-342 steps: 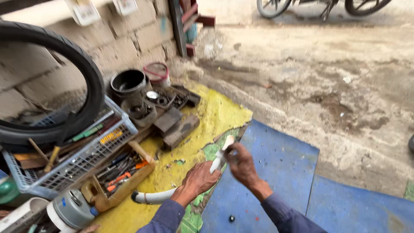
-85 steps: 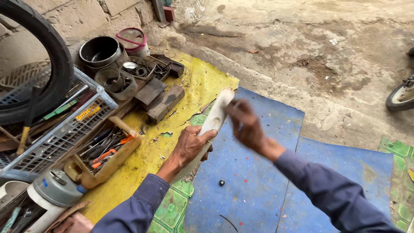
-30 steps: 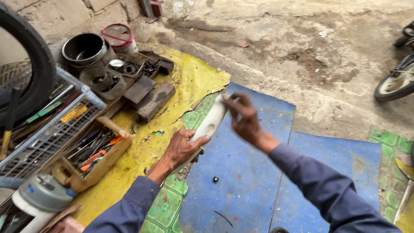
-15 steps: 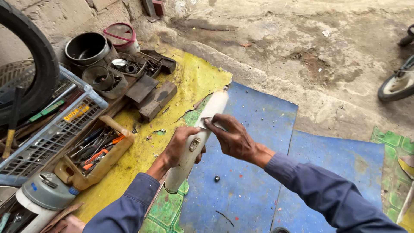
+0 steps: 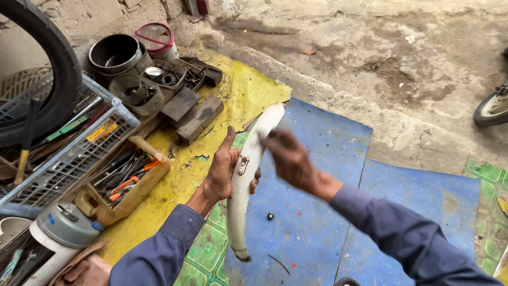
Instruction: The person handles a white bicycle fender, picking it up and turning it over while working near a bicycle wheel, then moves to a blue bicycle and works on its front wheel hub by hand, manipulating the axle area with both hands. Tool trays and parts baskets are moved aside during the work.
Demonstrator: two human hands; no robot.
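A long, curved white mudguard (image 5: 244,186) with a small metal bracket on its side hangs above the blue mat (image 5: 317,222). My left hand (image 5: 222,169) grips it around the middle from the left. My right hand (image 5: 288,159) is blurred and rests against the mudguard's upper part, fingers on its right edge; whether it grips is unclear. A small dark round nut or bolt (image 5: 270,216) lies on the blue mat just right of the mudguard.
A wooden tool tray (image 5: 124,182) with screwdrivers and pliers sits left on the yellow sheet (image 5: 238,95). Behind it are a grey crate (image 5: 63,153), a tyre (image 5: 47,69), metal bowls (image 5: 114,53), wooden blocks (image 5: 193,111) and a plastic can (image 5: 61,233). A wheel (image 5: 492,108) shows far right.
I have turned the mudguard from a raised slant to nearly upright and lower. My right hand slid from its top end down to the upper part.
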